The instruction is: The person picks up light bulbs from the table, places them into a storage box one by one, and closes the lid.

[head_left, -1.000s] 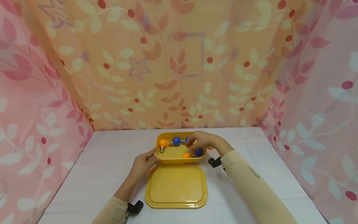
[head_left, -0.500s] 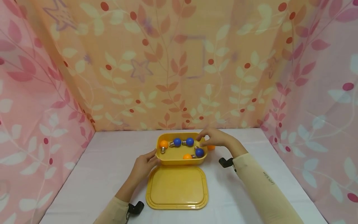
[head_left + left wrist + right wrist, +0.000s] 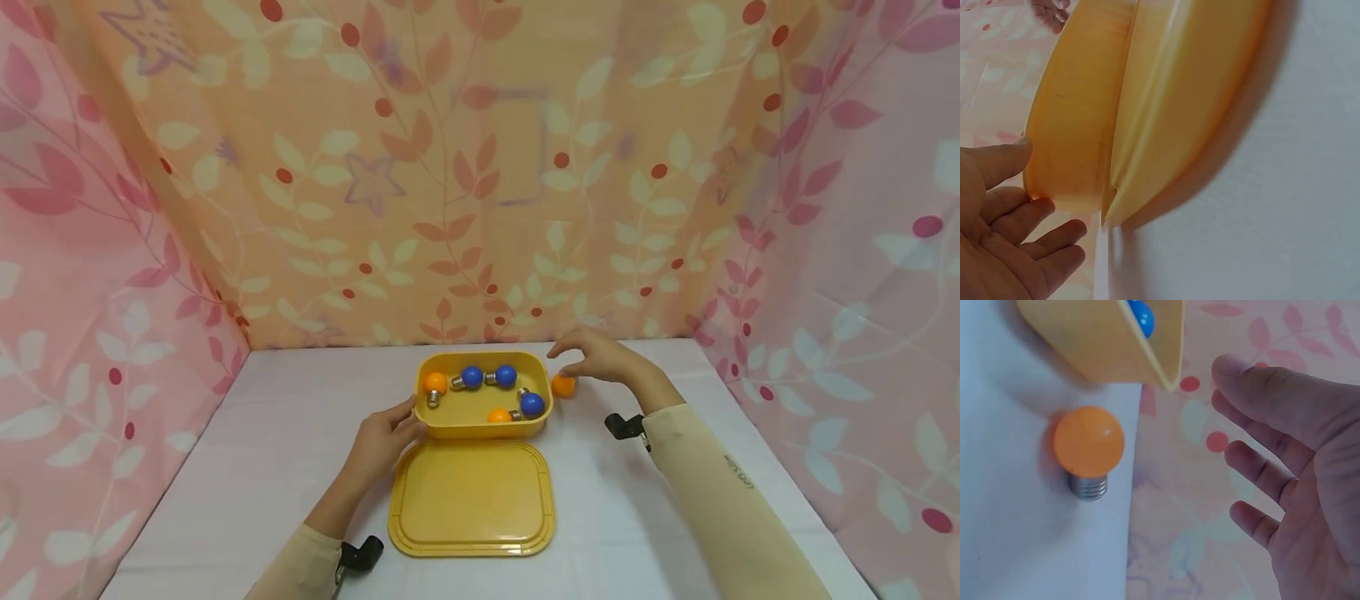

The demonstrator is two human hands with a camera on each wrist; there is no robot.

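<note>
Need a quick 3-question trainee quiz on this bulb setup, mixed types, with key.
1. Count: how many blue bulbs are in the yellow box?

2. True or false: the right hand is gripping the orange bulb outside the box.

3. Multiple choice: where does the yellow lid lie?
A) on top of the box
B) flat, on the person's side of the box
C) inside the box

Key: 1. Three. 2. False; that hand holds nothing. 3. B.
</note>
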